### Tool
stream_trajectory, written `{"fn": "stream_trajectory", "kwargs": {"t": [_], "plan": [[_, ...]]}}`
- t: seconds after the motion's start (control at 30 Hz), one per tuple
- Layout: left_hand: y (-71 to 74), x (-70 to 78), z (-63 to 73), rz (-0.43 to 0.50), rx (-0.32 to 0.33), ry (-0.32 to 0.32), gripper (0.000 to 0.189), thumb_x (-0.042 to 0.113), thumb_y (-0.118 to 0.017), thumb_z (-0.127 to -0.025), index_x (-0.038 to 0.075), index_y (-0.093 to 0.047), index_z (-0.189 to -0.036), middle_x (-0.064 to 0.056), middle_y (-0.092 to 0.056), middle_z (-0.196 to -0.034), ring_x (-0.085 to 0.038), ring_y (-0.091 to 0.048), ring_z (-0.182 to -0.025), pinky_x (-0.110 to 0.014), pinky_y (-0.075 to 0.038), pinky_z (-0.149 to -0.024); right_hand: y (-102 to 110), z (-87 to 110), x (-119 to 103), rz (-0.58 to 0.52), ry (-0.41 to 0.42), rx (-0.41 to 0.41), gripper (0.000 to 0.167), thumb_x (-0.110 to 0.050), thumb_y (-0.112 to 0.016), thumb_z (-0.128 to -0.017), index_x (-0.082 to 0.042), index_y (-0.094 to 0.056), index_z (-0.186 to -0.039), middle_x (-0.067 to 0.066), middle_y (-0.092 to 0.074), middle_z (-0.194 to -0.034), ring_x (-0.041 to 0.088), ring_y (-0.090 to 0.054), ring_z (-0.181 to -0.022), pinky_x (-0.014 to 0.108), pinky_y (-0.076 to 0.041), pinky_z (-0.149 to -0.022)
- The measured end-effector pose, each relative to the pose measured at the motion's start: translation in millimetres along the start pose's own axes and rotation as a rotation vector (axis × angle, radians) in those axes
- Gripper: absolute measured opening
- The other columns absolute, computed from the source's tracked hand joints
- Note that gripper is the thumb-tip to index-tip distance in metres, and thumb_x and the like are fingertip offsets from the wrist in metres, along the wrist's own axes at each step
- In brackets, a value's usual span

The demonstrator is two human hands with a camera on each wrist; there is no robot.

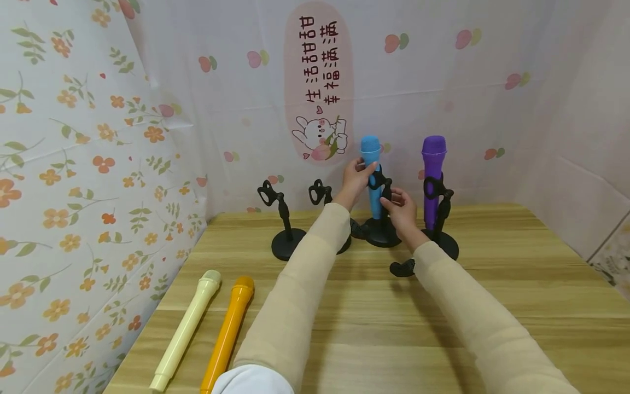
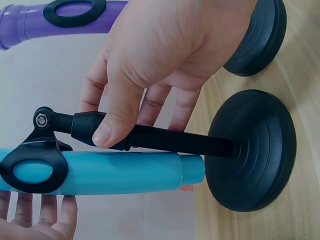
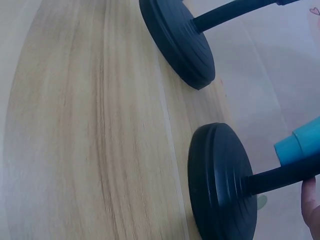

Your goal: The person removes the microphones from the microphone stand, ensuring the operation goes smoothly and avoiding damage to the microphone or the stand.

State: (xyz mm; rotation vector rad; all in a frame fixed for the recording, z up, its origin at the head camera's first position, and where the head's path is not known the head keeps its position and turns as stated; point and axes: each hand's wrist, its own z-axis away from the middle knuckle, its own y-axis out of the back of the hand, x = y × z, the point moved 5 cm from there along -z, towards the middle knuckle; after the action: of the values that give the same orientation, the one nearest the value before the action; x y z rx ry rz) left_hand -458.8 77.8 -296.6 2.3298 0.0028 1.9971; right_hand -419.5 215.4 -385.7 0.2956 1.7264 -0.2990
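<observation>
A blue microphone point(image 1: 370, 146) stands upright in the clip of a black microphone stand point(image 1: 381, 234) near the back of the table. My left hand point(image 1: 355, 180) holds the microphone from its left side, with fingers point(image 2: 47, 215) against its body below the head. On the other side, my right hand point(image 1: 401, 210) grips the stand's pole point(image 2: 180, 141), thumb in front. The microphone's lower end point(image 2: 192, 169) sits close to the round base point(image 2: 255, 150). Only the edge of the right hand point(image 3: 311, 207) appears in the right wrist view.
To the right, a purple microphone point(image 1: 434, 158) is in another stand point(image 1: 445, 246). Two more stands with bare clips, one point(image 1: 287, 243) partly beside my left sleeve, are on the left. A cream microphone point(image 1: 187, 328) and an orange microphone point(image 1: 228, 334) lie at front left.
</observation>
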Motion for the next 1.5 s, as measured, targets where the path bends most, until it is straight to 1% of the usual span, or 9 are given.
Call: {"fn": "stream_trajectory", "kwargs": {"t": [0.3, 0.43, 0.6, 0.67, 0.83, 0.9, 1.2, 1.33, 1.5], "plan": [[1.1, 0.2, 6.3, 0.043, -0.001, -0.015, 0.050, 0.033, -0.068, -0.093, 0.006, -0.054, -0.133, -0.010, -0.062, -0.123, -0.023, -0.062, -0.108, -0.038, -0.052, -0.089, 3.7, 7.8, -5.5, -0.038, 0.016, -0.021, 0.039, -0.010, -0.070, -0.091, -0.005, -0.055, -0.127, 0.002, -0.056, -0.108, 0.013, -0.054, -0.095, 0.042, -0.048, -0.093], [3.9, -0.1, 10.0, 0.070, -0.011, -0.012, 0.051, 0.035, -0.068, -0.092, 0.008, -0.054, -0.133, -0.009, -0.062, -0.123, -0.021, -0.062, -0.107, -0.038, -0.052, -0.090, 3.8, 11.8, -8.0, -0.039, 0.016, -0.048, 0.040, -0.011, -0.070, -0.091, -0.005, -0.054, -0.127, 0.002, -0.056, -0.109, 0.011, -0.054, -0.095, 0.042, -0.048, -0.094], [6.7, 2.5, 17.5, 0.100, -0.030, -0.012, 0.054, 0.036, -0.069, -0.091, 0.008, -0.052, -0.135, -0.010, -0.061, -0.124, -0.021, -0.062, -0.106, -0.040, -0.051, -0.091, 6.2, 18.0, -11.3, -0.029, 0.020, -0.085, 0.037, -0.013, -0.069, -0.092, -0.010, -0.055, -0.126, 0.001, -0.056, -0.110, 0.012, -0.054, -0.096, 0.044, -0.048, -0.095], [8.0, 3.7, 20.4, 0.112, -0.040, -0.017, 0.055, 0.036, -0.069, -0.091, 0.008, -0.052, -0.135, -0.010, -0.061, -0.124, -0.021, -0.062, -0.106, -0.041, -0.051, -0.091, 7.1, 20.1, -12.4, -0.026, 0.021, -0.096, 0.034, -0.013, -0.069, -0.092, -0.013, -0.056, -0.124, -0.001, -0.056, -0.109, 0.012, -0.054, -0.096, 0.042, -0.049, -0.093], [11.8, 4.4, 25.9, 0.134, -0.073, -0.021, 0.056, 0.036, -0.069, -0.091, 0.008, -0.051, -0.136, -0.011, -0.060, -0.127, -0.022, -0.062, -0.108, -0.042, -0.050, -0.092, 8.8, 24.7, -14.2, -0.024, 0.025, -0.140, 0.033, -0.015, -0.068, -0.093, -0.015, -0.055, -0.123, -0.002, -0.055, -0.108, 0.012, -0.055, -0.096, 0.031, -0.052, -0.085], [13.5, 4.4, 27.7, 0.141, -0.083, -0.018, 0.057, 0.036, -0.070, -0.091, 0.008, -0.050, -0.136, -0.011, -0.059, -0.128, -0.023, -0.062, -0.109, -0.042, -0.050, -0.093, 9.1, 26.6, -15.0, -0.020, 0.023, -0.155, 0.033, -0.016, -0.068, -0.093, -0.016, -0.055, -0.124, -0.002, -0.055, -0.107, 0.012, -0.056, -0.095, 0.029, -0.052, -0.084], [21.0, 8.3, 36.3, 0.164, -0.108, -0.005, 0.056, 0.034, -0.070, -0.091, 0.008, -0.050, -0.136, -0.011, -0.059, -0.126, -0.024, -0.061, -0.111, -0.043, -0.049, -0.093, 8.3, 37.3, -24.8, -0.007, 0.020, -0.191, 0.036, -0.017, -0.068, -0.093, -0.013, -0.056, -0.126, 0.000, -0.055, -0.108, 0.012, -0.056, -0.097, 0.036, -0.051, -0.091], [23.6, 10.6, 40.2, 0.174, -0.115, -0.008, 0.054, 0.032, -0.070, -0.091, 0.007, -0.052, -0.135, -0.010, -0.061, -0.123, -0.023, -0.061, -0.109, -0.044, -0.050, -0.093, 8.4, 41.1, -27.6, -0.027, 0.016, -0.216, 0.034, -0.016, -0.068, -0.093, -0.014, -0.056, -0.124, 0.000, -0.056, -0.107, 0.011, -0.057, -0.096, 0.032, -0.052, -0.088], [26.1, 13.2, 47.3, 0.179, -0.147, -0.009, 0.053, 0.030, -0.069, -0.092, 0.007, -0.051, -0.136, -0.009, -0.061, -0.122, -0.022, -0.061, -0.108, -0.044, -0.049, -0.093, 9.9, 46.2, -29.4, -0.032, 0.015, -0.245, 0.030, -0.016, -0.067, -0.093, -0.016, -0.056, -0.121, 0.000, -0.056, -0.106, 0.012, -0.057, -0.096, 0.026, -0.053, -0.082]]}}
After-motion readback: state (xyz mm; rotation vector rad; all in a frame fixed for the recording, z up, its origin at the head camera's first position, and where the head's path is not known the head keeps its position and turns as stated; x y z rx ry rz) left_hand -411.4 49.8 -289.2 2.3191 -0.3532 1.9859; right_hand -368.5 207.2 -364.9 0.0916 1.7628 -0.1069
